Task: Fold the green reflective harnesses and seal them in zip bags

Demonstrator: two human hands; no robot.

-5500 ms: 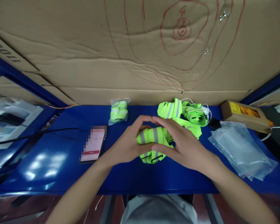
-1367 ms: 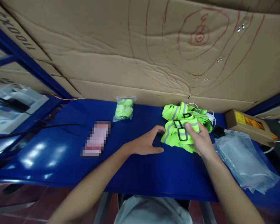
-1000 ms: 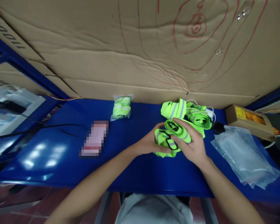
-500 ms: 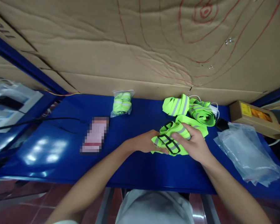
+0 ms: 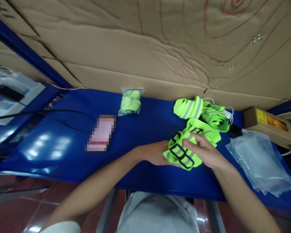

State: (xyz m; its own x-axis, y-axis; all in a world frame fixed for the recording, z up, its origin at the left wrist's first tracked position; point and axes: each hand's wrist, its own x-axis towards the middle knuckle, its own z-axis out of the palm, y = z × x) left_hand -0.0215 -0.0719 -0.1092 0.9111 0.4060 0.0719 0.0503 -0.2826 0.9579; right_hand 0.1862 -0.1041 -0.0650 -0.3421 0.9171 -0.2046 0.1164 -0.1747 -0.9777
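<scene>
A neon-green reflective strap bundle (image 5: 184, 154) with grey stripes and black plastic buckles rests between my two hands above the blue table (image 5: 140, 126). My left hand (image 5: 155, 153) cups it from below and the left, fingers curled under the fabric. From the right, my right hand (image 5: 206, 153) grips it, thumb pressed on top. Behind it lie more loose green straps (image 5: 201, 115) in a heap.
A bagged green strap (image 5: 130, 101) lies at the back by the cardboard wall (image 5: 145, 51). A phone (image 5: 101, 133) lies left of centre. Clear plastic bags (image 5: 257, 158) and a brown box (image 5: 269, 124) sit at the right. Black cables (image 5: 38, 113) cross the left side.
Over five seconds I dropped one rolled strap and took another from the heap. In the last second both hands drew the bundle toward me, to the table's near edge.
</scene>
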